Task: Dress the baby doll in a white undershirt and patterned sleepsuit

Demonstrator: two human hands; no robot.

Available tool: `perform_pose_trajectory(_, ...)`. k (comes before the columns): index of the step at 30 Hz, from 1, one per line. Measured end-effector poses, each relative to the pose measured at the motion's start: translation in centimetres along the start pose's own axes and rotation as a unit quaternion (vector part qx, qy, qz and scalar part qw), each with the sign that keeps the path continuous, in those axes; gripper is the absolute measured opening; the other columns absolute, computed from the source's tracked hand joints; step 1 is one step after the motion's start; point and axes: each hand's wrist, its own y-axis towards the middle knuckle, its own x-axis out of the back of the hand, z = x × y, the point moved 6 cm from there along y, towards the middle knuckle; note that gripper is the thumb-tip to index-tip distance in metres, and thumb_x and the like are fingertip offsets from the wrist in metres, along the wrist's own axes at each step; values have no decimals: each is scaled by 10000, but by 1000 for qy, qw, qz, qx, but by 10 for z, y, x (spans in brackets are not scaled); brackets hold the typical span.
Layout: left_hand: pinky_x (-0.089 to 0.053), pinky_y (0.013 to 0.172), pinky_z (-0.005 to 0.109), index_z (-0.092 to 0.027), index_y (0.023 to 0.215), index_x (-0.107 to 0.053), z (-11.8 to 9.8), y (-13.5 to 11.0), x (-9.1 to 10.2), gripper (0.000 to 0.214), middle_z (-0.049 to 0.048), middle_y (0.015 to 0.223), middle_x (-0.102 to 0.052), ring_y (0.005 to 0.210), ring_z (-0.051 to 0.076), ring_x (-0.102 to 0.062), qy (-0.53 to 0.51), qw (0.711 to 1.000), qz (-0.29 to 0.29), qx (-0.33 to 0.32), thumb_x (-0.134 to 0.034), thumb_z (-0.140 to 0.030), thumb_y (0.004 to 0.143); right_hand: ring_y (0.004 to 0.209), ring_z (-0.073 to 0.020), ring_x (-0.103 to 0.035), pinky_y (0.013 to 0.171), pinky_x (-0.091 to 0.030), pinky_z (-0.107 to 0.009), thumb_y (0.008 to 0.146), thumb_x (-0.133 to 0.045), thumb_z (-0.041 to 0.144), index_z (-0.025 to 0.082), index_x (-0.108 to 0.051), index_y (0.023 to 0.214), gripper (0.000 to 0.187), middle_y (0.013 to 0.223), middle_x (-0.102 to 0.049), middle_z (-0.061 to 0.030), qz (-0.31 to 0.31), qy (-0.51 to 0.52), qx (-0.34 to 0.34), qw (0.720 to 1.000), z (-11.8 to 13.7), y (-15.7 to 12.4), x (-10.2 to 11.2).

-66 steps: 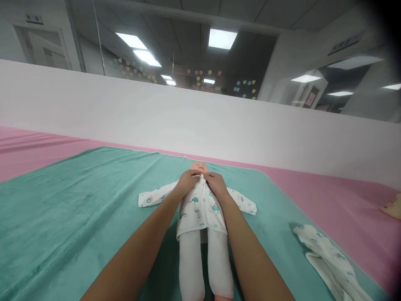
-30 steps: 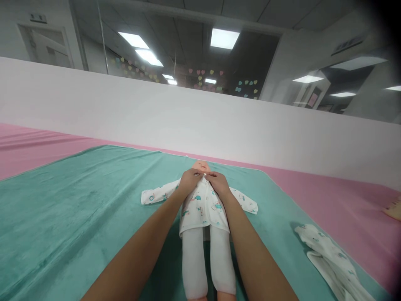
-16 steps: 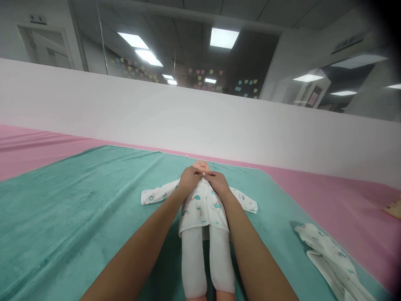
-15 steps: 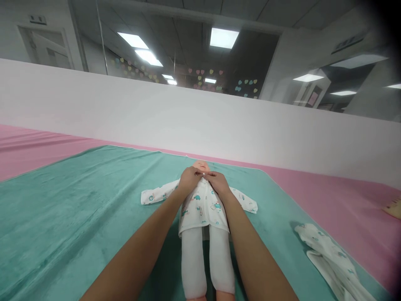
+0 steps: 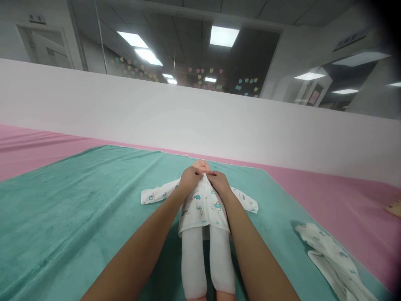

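Note:
A baby doll [image 5: 202, 164] lies on its back, its head away from me. It wears a white printed baby jacket [image 5: 200, 209] and plain white legwear [image 5: 192, 261]. At the neckline, my left hand [image 5: 190, 179] pinches the jacket's collar edge from the left. My right hand [image 5: 219, 182] grips the same collar from the right, with its fingertips close to the left ones. The front edges meet down the middle of the chest. Both jacket sleeves lie spread out to the sides. My fingers hide the fastening at the neck.
Beneath the doll is a teal blanket [image 5: 78, 209] over a pink cover [image 5: 338, 196]. A white printed garment [image 5: 332, 255] lies crumpled at the right. Behind stands a low white wall [image 5: 188, 121] topped by glass. A tan object [image 5: 395, 207] shows at the right edge.
My fingertips have shifted slightly at the collar, and the small white bit between them looks a little lower. The doll and both arms stay almost where they were.

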Motion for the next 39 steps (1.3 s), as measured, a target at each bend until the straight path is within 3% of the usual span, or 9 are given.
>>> perform_pose_trajectory(4, -256, 521, 243, -176, 459, -535, -2, -1, 1, 272, -30, 457, -400, 498, 104, -343, 6, 1000, 10, -12, -455, -207, 717, 588, -126, -534, 560, -401, -238, 625, -596, 353, 142, -692, 850, 322, 702, -657, -29, 12, 27, -10, 1000, -4, -1, -2)
perform_pose_trajectory(8, -227, 498, 247, -177, 445, -524, -2, 0, 1, 276, -35, 445, -353, 484, 101, -304, 10, 1000, 19, -15, -447, -204, 709, 655, -147, -566, 589, -415, -243, 627, -610, 372, 149, -701, 840, 321, 756, -675, -38, 23, 17, -4, 1000, 0, -3, -3)
perform_pose_trajectory(13, -275, 519, 240, -179, 500, -585, -1, 0, 0, 268, -18, 493, -465, 517, 113, -379, 12, 1000, 20, -13, -449, -221, 727, 804, -201, -608, 677, -442, -272, 642, -605, 391, 166, -714, 861, 333, 814, -692, -45, 32, -2, 6, 999, 8, -4, -4)
perform_pose_trajectory(17, -355, 619, 230, -181, 652, -656, 2, 0, -1, 225, 10, 683, -627, 666, 136, -517, 7, 1000, 13, 3, -460, -231, 751, 873, -213, -614, 725, -445, -284, 667, -577, 368, 193, -717, 882, 311, 865, -698, -38, 36, -15, 20, 999, 13, -4, -5)
perform_pose_trajectory(24, -409, 677, 242, -178, 814, -669, -1, 1, 1, 269, 53, 866, -674, 787, 177, -580, 6, 999, 14, 43, -481, -370, 799, 825, -205, -612, 726, -438, -286, 686, -532, 344, 197, -722, 783, 259, 794, -696, -22, 44, -85, 52, 994, 22, -5, -8)
perform_pose_trajectory(30, -425, 763, 250, -182, 956, -672, -1, 1, -4, 302, 56, 991, -670, 886, 181, -593, 2, 998, 29, 56, -446, -143, 758, 820, -164, -591, 707, -421, -244, 626, -502, 239, 201, -697, 812, 272, 885, -683, -9, 21, -39, 6, 999, 10, -2, -7)
perform_pose_trajectory(36, -424, 804, 236, -184, 929, -704, -2, 0, -6, 340, 49, 991, -679, 924, 175, -594, -10, 998, 45, 37, -441, -96, 732, 573, -139, -486, 547, -345, -243, 642, -480, 333, 166, -658, 690, 249, 555, -570, 5, -41, -83, 3, 996, 0, 2, 0)
perform_pose_trajectory(39, -436, 776, 246, -183, 899, -711, -1, 0, -8, 327, 52, 977, -682, 893, 181, -599, -14, 998, 47, 26, -432, -106, 747, 558, -134, -457, 532, -325, -242, 646, -462, 332, 176, -626, 625, 228, 520, -526, 17, -45, -89, 13, 995, 1, 2, 1)
